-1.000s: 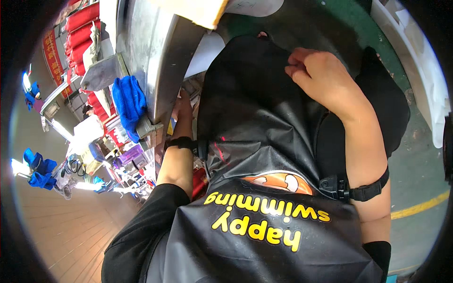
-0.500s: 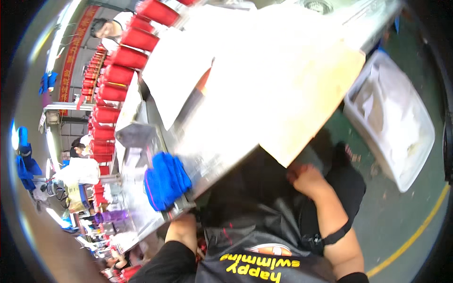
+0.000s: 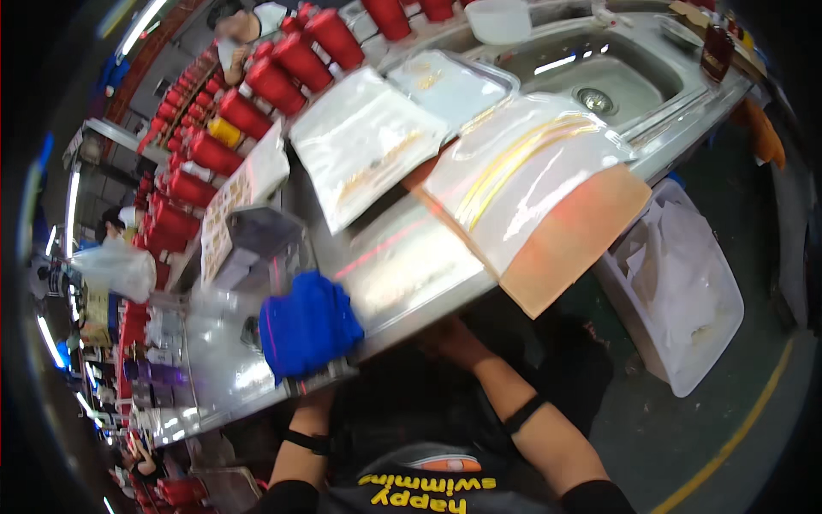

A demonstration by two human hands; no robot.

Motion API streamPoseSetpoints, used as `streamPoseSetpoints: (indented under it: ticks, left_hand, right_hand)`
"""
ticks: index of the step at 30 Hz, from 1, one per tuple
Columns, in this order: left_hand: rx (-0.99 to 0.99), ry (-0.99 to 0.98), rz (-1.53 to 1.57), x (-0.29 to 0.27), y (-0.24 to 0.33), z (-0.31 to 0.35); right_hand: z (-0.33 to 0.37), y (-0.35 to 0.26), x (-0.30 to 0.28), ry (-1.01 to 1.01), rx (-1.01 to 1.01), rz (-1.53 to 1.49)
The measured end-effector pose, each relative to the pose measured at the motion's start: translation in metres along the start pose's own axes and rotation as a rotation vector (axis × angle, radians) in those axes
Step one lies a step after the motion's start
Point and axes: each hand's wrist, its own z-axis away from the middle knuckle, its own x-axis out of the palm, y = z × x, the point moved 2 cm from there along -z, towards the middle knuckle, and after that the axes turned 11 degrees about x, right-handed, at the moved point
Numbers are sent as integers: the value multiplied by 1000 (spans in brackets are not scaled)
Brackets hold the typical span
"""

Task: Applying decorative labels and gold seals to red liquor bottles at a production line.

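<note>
My left forearm [image 3: 308, 437] reaches up to the table edge just under a blue folded cloth [image 3: 312, 330]; the hand itself is hidden there. My right hand [image 3: 455, 341] is in shadow right below the table edge, in front of my black apron [image 3: 402, 428]. Its fingers are too dark and covered to read. The blue cloth lies bunched at the table's near edge. To the right of it, a brown board with clear plastic sheeting [image 3: 531, 188] overhangs the steel table [image 3: 411, 265].
A white tub [image 3: 728, 317] holding white sheets stands on the green floor at right. Behind the board are a sink [image 3: 642, 68] and a white sheet [image 3: 364, 128]. A metal box [image 3: 265, 231] sits left of centre. Red containers [image 3: 274, 81] line the back, near another person [image 3: 257, 30].
My right hand has moved left, from below the board's corner to the table edge. The view has shifted, and my left hand stays hidden near the blue cloth.
</note>
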Motion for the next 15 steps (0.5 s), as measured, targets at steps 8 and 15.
streamPoseSetpoints:
  ticks: [8,15]
  left_hand:
    - [153,-626,335,-70,90,19]
    - [386,-692,438,-85,146,12]
  right_hand:
    - [11,18,34,-328,236,-785]
    - [16,52,13,-161,109,-915]
